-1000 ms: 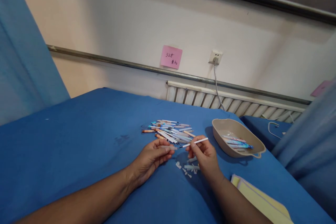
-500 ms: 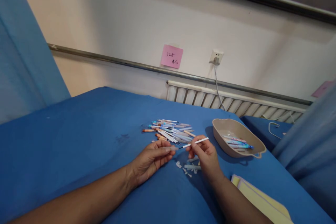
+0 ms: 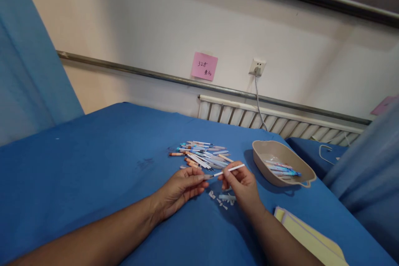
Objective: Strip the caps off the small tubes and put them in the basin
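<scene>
Between the thumb and fingers of my left hand (image 3: 177, 191) is a small greyish pen part (image 3: 207, 177), mostly hidden by the fingertips. My right hand (image 3: 245, 187) pinches a white pen refill (image 3: 234, 168) whose dark tip points left and meets the end of that part; whether it is inside cannot be seen. Just beyond both hands lies a pile of pen parts (image 3: 215, 160), with white refills, grey and blue barrels and orange-ended pieces. Below the hands are several small white plastic bits (image 3: 212, 194) and a pale translucent tube (image 3: 227, 197).
A beige basin (image 3: 262, 168) with several blue and pink pens stands at the right. Nearer me lies a folded yellow cloth (image 3: 308, 235). Blue cloth (image 3: 93, 166) covers the table. Behind are a radiator (image 3: 233, 114), a plugged socket (image 3: 257, 67) and a pink note (image 3: 204, 66).
My right hand has moved slightly left with the refill, bringing its tip up to the part in my left hand. My left hand has hardly moved.
</scene>
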The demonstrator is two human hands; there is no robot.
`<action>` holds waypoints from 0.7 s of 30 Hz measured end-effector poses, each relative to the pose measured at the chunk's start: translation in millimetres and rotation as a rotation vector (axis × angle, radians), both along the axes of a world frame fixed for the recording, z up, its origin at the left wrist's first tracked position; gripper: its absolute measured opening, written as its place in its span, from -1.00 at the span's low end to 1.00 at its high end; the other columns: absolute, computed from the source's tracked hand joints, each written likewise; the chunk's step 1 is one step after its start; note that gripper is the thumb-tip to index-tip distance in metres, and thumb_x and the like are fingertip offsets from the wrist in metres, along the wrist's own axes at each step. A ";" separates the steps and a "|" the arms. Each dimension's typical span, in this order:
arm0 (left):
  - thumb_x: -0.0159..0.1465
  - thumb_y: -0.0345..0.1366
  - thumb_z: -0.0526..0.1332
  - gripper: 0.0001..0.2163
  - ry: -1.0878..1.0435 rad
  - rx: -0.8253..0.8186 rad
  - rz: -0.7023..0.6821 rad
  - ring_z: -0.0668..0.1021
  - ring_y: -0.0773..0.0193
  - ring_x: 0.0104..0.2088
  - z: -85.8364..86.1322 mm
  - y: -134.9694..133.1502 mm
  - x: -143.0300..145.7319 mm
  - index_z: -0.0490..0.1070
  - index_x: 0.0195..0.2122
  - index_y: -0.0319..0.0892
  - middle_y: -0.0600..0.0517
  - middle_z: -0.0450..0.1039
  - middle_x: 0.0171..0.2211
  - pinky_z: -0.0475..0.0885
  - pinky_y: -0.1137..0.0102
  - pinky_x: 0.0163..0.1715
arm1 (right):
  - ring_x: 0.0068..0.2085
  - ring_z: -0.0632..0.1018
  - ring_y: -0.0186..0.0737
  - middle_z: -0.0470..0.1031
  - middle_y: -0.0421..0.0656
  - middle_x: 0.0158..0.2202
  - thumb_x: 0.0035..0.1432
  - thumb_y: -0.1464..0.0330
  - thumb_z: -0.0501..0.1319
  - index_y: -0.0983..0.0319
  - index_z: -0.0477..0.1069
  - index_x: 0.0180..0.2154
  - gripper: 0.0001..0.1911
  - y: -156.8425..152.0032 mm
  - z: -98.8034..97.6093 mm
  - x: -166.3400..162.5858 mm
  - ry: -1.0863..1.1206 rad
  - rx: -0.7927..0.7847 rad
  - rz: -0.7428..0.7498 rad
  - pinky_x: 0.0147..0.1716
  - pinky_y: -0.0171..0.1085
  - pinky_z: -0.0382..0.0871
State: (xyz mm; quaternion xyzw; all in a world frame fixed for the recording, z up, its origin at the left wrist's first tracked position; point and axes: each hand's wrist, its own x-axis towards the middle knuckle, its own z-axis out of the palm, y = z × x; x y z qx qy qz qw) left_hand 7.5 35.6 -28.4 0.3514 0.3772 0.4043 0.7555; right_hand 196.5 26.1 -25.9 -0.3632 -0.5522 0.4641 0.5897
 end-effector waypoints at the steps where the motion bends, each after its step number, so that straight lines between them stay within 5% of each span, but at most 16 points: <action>1: 0.08 -0.32 0.37 -0.79 0.040 0.006 -0.037 0.56 0.42 -0.47 -1.2 -0.3 0.1 0.36 -0.35 -0.24 0.03 0.53 -0.42 0.43 0.59 -0.49 | -0.60 0.42 -0.40 0.47 -0.26 -0.54 0.09 0.20 0.26 0.21 0.31 -0.39 -0.77 0.4 -0.1 0.0 -0.012 -0.004 -0.002 -0.58 -0.39 0.31; 4: 0.12 -0.19 0.33 -0.76 0.130 0.047 -0.176 0.52 0.43 -0.58 -4.0 -3.0 1.1 0.37 -0.37 -0.26 0.01 0.53 -0.43 0.34 0.61 -0.66 | -0.62 0.38 -0.41 0.42 -0.29 -0.59 0.04 0.18 0.29 0.22 0.33 -0.42 -0.74 2.3 -0.7 0.5 -0.037 -0.030 0.008 -0.62 -0.40 0.27; 9: 0.17 -0.12 0.26 -0.72 0.117 0.093 -0.330 0.55 0.37 -0.53 -4.5 -9.0 1.9 0.43 -0.29 -0.28 -0.02 0.53 -0.44 0.36 0.56 -0.62 | -0.65 0.32 -0.42 0.35 -0.31 -0.64 -0.05 0.14 0.34 0.23 0.34 -0.47 -0.68 4.1 -3.1 -0.9 -0.076 -0.108 0.143 -0.67 -0.42 0.20; 14: 0.18 -0.11 0.25 -0.71 0.074 0.075 -0.365 0.57 0.33 -0.49 -3.5 -10.2 1.4 0.43 -0.29 -0.27 -0.04 0.53 -0.41 0.39 0.52 -0.54 | -0.60 0.33 -0.43 0.35 -0.31 -0.56 0.12 0.12 0.19 0.21 0.36 -0.31 -0.72 5.0 -0.6 2.2 -0.013 -0.046 0.056 -0.59 -0.41 0.24; 21: 0.17 -0.10 0.26 -0.71 0.073 0.071 -0.370 0.56 0.32 -0.47 -1.3 -11.8 1.3 0.41 -0.29 -0.27 -0.04 0.52 -0.40 0.37 0.50 -0.52 | -0.62 0.33 -0.42 0.32 -0.32 -0.63 0.05 0.12 0.25 0.22 0.32 -0.47 -0.69 6.8 1.9 3.6 -0.066 -0.039 0.032 -0.62 -0.41 0.21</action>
